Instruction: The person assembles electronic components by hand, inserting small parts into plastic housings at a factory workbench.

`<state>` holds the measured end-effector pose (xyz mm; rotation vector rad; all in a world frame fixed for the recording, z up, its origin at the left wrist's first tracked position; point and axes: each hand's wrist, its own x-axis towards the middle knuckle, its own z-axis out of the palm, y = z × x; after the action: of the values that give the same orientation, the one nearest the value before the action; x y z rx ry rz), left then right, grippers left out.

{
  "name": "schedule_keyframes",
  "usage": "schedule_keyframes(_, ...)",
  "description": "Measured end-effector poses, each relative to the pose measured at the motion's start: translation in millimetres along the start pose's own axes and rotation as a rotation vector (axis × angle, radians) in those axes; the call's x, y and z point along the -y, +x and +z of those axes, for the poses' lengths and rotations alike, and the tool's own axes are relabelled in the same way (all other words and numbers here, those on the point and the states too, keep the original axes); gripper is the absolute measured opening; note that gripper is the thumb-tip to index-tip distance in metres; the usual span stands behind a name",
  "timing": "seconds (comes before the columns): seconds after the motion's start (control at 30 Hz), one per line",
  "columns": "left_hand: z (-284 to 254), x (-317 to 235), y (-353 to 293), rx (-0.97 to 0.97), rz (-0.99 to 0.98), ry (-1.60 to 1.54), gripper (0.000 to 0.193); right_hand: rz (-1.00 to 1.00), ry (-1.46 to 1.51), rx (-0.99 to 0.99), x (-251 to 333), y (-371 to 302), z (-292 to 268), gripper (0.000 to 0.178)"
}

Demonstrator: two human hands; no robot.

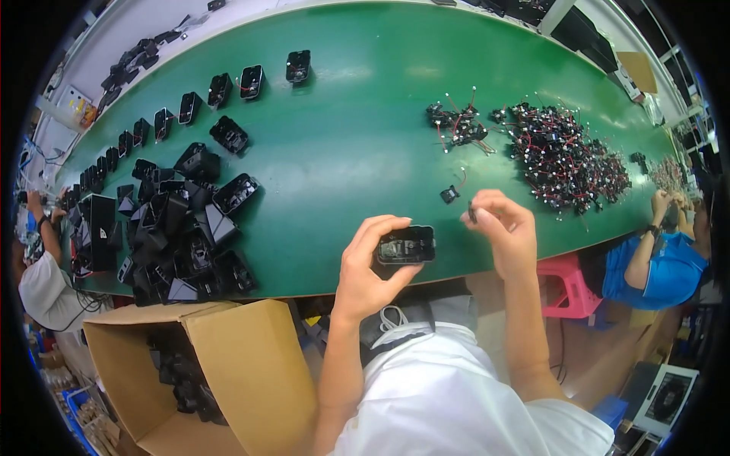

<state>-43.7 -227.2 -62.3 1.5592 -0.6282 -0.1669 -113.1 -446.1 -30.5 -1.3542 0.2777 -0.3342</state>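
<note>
My left hand [366, 262] grips a black plastic housing [407, 245] by its ends, its open side facing up. Some inner parts show inside it. Just to the right, my right hand [499, 220] pinches a small black part [472, 212] between thumb and fingertips, apart from the housing. Beyond the hands, a small black connector piece with a red wire [450, 194] lies alone on the green table [342, 167]. Farther back sits a little cluster of wired pieces [458, 125], beside a large heap of the same kind [563, 156].
On the left, black housings lie in a pile [179, 220], with a row of them [220, 90] curving along the far side. An open cardboard box [243, 365] with black parts stands below the table edge. Co-workers sit at both ends; a pink stool [566, 285] is at right.
</note>
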Motion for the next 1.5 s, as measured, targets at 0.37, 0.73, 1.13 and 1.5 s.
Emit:
schedule_keyframes(0.37,-2.9,-0.1,-6.7,0.109,0.064,-0.39,0.07,-0.346,-0.47,0.175,18.7,-27.6,33.2,0.015)
schedule_keyframes(0.73,-4.5,0.9,-15.1,0.192,-0.254,-0.966,0.082,-0.64,-0.58,0.311,33.6,-22.5,41.0,0.021)
schedule_keyframes(1.13,-3.2,2.5,-6.8,0.273,-0.045,-0.901,0.072,-0.778,-0.83,0.211,34.8,-11.0,63.5,0.025)
schedule_keyframes(1.5,0.1,-2.3,-8.3,0.414,-0.126,-0.55,0.059,-0.428,-0.715,0.27,39.9,-15.4,50.3,0.031)
